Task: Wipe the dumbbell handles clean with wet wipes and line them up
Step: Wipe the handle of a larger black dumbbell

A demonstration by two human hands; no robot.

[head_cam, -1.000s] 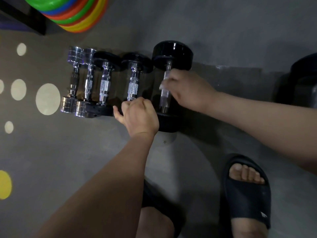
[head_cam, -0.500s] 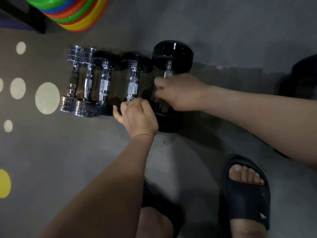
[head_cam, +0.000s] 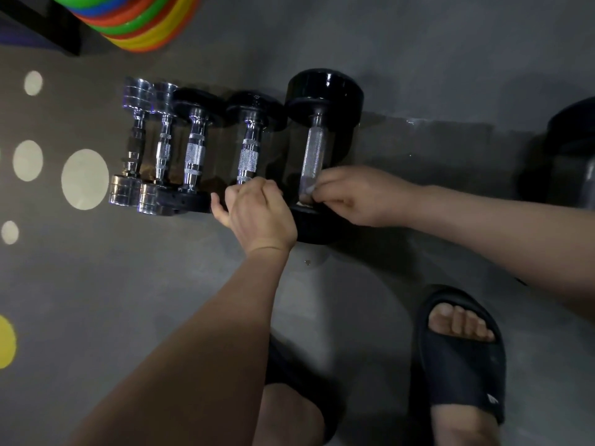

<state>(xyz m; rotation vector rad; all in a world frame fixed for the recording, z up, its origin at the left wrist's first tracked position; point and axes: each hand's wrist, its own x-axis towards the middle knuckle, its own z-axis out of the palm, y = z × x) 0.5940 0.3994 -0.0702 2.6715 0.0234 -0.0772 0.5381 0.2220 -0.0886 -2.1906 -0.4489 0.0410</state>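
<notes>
Several dumbbells lie side by side on the grey floor. The largest black dumbbell (head_cam: 325, 91) is at the right end of the row, its knurled handle (head_cam: 314, 152) mostly bare. My right hand (head_cam: 357, 196) pinches a pale wet wipe (head_cam: 306, 189) around the near end of that handle. My left hand (head_cam: 257, 210) curls over the near head of the smaller black dumbbell (head_cam: 251, 146) beside it. Further left lie another black dumbbell (head_cam: 194, 152) and two chrome dumbbells (head_cam: 136, 143).
A stack of coloured discs (head_cam: 138, 20) sits at the top left beside a dark frame. Another dark weight (head_cam: 570, 149) lies at the far right. My feet in black slides (head_cam: 460, 358) stand close below the row. White and yellow dots mark the floor at left.
My right hand has slid with the wipe from the upper part of the big dumbbell's handle down to its near end, baring most of the handle. My left hand has stayed put.
</notes>
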